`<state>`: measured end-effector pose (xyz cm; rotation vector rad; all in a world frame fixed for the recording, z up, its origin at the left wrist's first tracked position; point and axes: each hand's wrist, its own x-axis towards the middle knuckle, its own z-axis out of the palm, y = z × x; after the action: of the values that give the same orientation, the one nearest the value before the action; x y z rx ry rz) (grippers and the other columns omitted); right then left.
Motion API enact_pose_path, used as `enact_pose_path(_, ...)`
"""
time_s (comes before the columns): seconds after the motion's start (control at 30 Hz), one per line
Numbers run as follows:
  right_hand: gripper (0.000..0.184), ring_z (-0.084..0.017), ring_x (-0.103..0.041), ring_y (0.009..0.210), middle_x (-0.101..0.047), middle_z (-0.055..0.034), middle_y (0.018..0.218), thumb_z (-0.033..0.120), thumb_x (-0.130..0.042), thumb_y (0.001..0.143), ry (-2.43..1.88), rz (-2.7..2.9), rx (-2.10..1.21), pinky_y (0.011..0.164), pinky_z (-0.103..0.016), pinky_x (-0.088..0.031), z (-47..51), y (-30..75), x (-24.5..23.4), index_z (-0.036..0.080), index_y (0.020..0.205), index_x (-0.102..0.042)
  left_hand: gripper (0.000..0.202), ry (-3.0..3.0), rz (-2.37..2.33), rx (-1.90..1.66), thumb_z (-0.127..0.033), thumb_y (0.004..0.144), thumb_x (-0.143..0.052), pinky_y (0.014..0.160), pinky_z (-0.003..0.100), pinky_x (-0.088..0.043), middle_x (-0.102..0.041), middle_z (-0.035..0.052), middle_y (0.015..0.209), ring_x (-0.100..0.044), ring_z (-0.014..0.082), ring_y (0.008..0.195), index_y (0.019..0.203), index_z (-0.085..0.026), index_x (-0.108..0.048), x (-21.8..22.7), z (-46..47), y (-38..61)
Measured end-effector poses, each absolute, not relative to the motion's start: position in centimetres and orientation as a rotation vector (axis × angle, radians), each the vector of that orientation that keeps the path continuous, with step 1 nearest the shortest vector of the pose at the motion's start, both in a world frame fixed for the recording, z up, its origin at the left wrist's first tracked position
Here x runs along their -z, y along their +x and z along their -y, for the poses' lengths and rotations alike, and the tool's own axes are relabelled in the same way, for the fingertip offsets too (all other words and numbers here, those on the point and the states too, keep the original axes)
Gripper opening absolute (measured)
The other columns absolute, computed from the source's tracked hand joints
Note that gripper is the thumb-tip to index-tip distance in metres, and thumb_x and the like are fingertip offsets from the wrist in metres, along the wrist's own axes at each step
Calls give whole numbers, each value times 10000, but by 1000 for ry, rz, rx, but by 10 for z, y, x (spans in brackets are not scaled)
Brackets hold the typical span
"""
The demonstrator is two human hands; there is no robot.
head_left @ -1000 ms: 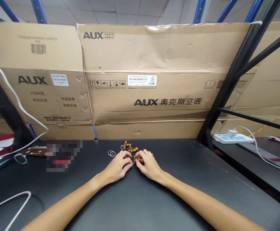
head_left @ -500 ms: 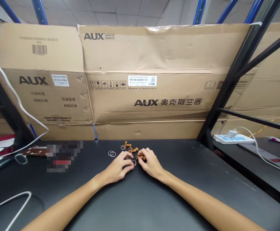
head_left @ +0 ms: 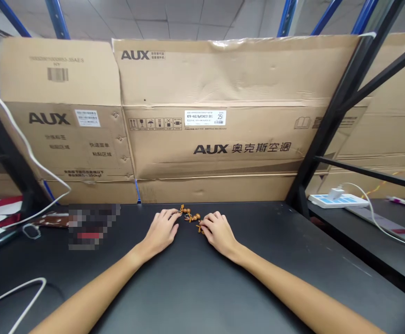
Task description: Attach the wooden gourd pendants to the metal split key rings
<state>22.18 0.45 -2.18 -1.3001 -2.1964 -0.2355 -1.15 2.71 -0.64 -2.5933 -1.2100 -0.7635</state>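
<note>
My left hand [head_left: 161,230] lies low over the black table, palm down, fingers stretched forward and the thumb apart. It covers the spot of the two loose metal rings, which are hidden now. Its fingertips come close to a beaded key charm [head_left: 186,210] of brown wooden beads on orange cord. A second beaded charm [head_left: 194,217] with a ring lies between the hands. My right hand [head_left: 219,233] has its fingers closed on another charm; only the knotted orange cord [head_left: 199,229] shows beside the fingertips.
Cardboard boxes [head_left: 244,111] stand along the back of the table [head_left: 202,287]. To the left are a white cable [head_left: 32,153], a dark phone-like object [head_left: 4,236] and a blurred-out patch [head_left: 91,227]. A black metal post [head_left: 324,120] and a power strip [head_left: 338,200] are at right.
My left hand has moved left, away from my right hand, and now covers the two loose rings. The ring at its fingertips is no longer visible. My right hand has barely moved.
</note>
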Motion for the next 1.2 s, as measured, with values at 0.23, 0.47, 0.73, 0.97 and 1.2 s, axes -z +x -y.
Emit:
enact_pose_path(0.23, 176, -226, -483, 896, -633, -76, 975, 225, -505, 920, -1301, 2184, 230, 754, -364, -378, -4, 220, 21, 202, 896, -677, 444, -2801, 1066, 576, -130, 880, -418, 927, 449, -364, -555, 66, 1304, -441, 268, 1202, 1307, -244, -457, 8, -31, -1)
enact_pose_path(0.47, 229, -271, -472, 1001, -601, -109, 1077, 379, -595, 856, -1300, 2136, 221, 813, -414, -395, 1, 218, 17, 193, 968, -667, 248, -2821, 1023, 711, -140, 897, -420, 870, 390, -410, -650, 75, 1035, -577, 231, 988, 1073, -207, -583, 1, -17, 1)
enact_pose_path(0.73, 156, -283, -399, 1122, -516, -95, 1262, 317, -571, 877, -1138, 2297, 193, 871, -441, -388, 12, 212, 11, 228, 985, -640, 245, -2865, 1047, 800, -105, 875, -433, 775, 345, -435, -643, 53, 937, -582, 204, 841, 1038, -207, -585, 5, 3, 10)
enact_pose_path(0.97, 38, -249, -448, 1022, -591, -83, 1027, 197, -543, 882, -1121, 2329, 156, 838, -390, -373, 11, 211, 10, 197, 858, -572, 85, -2885, 1095, 837, -197, 872, -506, 760, 338, -436, -619, 35, 884, -547, 198, 814, 909, -201, -582, 3, 2, 10)
enact_pose_path(1.2, 76, -214, -472, 896, -594, -58, 875, 162, -493, 903, -1109, 2322, 90, 769, -338, -352, 11, 210, 11, 192, 849, -538, 155, -2871, 1071, 783, -233, 916, -468, 743, 337, -426, -575, 39, 838, -505, 197, 797, 801, -193, -565, 4, 2, 11)
